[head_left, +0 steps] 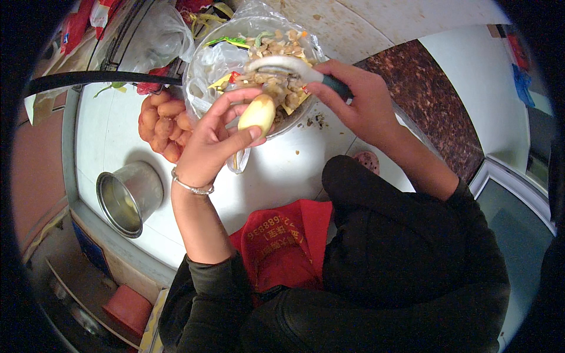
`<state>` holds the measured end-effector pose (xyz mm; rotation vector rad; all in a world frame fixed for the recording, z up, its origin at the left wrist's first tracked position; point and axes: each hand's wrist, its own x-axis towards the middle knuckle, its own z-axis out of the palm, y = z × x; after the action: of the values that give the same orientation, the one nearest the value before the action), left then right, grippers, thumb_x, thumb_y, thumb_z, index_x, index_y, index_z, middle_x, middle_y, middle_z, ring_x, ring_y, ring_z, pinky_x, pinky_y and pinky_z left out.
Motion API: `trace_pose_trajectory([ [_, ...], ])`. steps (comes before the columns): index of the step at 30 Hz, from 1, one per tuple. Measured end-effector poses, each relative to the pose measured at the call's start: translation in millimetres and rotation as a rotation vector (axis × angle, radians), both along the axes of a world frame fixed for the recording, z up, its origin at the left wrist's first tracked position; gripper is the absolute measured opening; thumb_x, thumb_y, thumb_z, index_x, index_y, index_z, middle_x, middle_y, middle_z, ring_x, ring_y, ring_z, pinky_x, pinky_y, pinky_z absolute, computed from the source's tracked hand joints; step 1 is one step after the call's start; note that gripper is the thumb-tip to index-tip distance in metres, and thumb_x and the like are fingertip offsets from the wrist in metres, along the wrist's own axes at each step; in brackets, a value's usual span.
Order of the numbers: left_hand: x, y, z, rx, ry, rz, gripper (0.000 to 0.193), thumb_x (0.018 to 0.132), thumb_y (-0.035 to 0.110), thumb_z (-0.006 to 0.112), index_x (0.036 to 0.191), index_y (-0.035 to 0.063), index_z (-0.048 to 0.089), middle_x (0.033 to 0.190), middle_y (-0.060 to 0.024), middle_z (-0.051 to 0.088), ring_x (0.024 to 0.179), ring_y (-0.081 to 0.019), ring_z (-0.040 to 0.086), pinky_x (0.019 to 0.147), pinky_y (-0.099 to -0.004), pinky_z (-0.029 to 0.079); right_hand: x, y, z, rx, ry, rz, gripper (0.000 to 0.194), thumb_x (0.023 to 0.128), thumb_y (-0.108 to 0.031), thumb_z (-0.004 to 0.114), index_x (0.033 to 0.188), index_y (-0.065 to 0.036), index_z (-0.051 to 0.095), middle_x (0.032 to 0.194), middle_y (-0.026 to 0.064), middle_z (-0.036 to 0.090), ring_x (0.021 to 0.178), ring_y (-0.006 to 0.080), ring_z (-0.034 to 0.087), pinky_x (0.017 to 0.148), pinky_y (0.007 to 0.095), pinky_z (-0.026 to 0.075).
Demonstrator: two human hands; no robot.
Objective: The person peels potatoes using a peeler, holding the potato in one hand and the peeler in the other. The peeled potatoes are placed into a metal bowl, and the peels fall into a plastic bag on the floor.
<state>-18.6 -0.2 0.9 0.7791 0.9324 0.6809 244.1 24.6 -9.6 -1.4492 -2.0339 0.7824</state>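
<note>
Between the thumb and fingers of my left hand (216, 137) is a mostly peeled potato (256, 117), pale yellow with a brown patch at its far end. My right hand (364, 101) grips the dark green handle of a peeler (287, 66) with a white curved head. The peeler's head is above and apart from the potato. Both are over a bin lined with a clear plastic bag (212, 70). Inside the bin lie brown peelings (269, 46) and scraps of packaging.
A red net bag of unpeeled potatoes (163, 123) rests on the white tiled floor (282, 176) left of the bin. Nearer me, a metal pot (137, 194) holds something pale. A red apron bearing writing (282, 247) hangs between my knees. Dark crumbs (315, 123) lie beside the bin.
</note>
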Motion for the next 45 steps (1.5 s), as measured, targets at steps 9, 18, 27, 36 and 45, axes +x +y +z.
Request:
trace_pose_trajectory([
  [9,5,0,-25,-0.174,-0.347,0.216,0.043,0.100,0.009,0.051,0.140,-0.0031,0.041,0.132,-0.0213,0.056,0.118,-0.0340,0.061,0.098,-0.0377,0.053,-5,-5,-7,-0.008,0.039,0.158,0.033,0.092,-0.037,0.066,0.110,-0.010,0.064,0.088,0.0133,0.069,0.078,0.0314,0.068,0.065,0.0410,0.052],
  [18,3,-2,-26,-0.215,-0.457,0.083,0.042,0.101,0.013,0.050,0.134,-0.0128,0.044,0.128,-0.0260,0.058,0.115,-0.0361,0.063,0.097,-0.0375,0.054,-14,-7,-8,0.091,0.103,0.189,0.030,0.091,-0.037,0.066,0.108,-0.013,0.067,0.093,0.0092,0.070,0.081,0.0308,0.068,0.068,0.0397,0.053],
  [27,-1,-3,-29,-0.207,-0.539,0.055,0.047,0.100,0.014,0.050,0.138,-0.0124,0.040,0.130,-0.0258,0.056,0.114,-0.0376,0.062,0.096,-0.0376,0.054,-7,-1,-1,0.092,0.010,0.229,0.030,0.086,-0.022,0.075,0.109,-0.005,0.069,0.101,0.0136,0.071,0.086,0.0266,0.071,0.071,0.0335,0.055],
  [36,-10,-2,-23,-0.166,-0.427,0.049,0.051,0.097,0.011,0.053,0.143,-0.0063,0.038,0.131,-0.0225,0.056,0.113,-0.0353,0.063,0.096,-0.0375,0.053,4,5,-8,0.067,-0.014,0.062,0.033,0.088,-0.039,0.069,0.106,-0.011,0.069,0.097,0.0098,0.071,0.084,0.0302,0.069,0.071,0.0393,0.054],
  [45,-2,1,-11,-0.044,-0.185,0.000,0.050,0.096,0.006,0.052,0.144,-0.0005,0.038,0.128,-0.0189,0.057,0.117,-0.0317,0.060,0.098,-0.0364,0.050,-1,2,-5,-0.046,-0.005,0.043,0.034,0.089,-0.038,0.068,0.108,-0.009,0.068,0.097,0.0116,0.071,0.082,0.0320,0.069,0.071,0.0400,0.055],
])
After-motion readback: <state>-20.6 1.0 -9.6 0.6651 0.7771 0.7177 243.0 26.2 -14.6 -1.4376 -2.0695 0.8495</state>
